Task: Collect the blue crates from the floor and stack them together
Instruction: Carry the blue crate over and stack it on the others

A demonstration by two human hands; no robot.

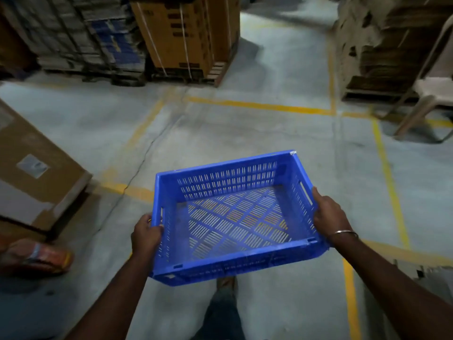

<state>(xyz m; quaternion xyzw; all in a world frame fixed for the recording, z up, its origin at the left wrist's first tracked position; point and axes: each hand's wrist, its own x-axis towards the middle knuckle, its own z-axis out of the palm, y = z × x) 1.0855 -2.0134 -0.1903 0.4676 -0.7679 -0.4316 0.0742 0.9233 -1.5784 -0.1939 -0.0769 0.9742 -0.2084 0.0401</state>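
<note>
Above the floor (pixel 245 123), left hand (pixel 146 235) and right hand (pixel 329 217) grip opposite crate (pixel 232 217) walls, keeping it level for carrying.

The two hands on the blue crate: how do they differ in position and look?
The left hand grips the blue crate at its left short wall, lower in the picture; the right hand grips the right short wall, higher up, so the crate sits tilted. The right wrist wears a metal bangle; the left wrist is bare. Both hands curl over the rim near a handle slot and carry the empty crate above the floor.
</note>
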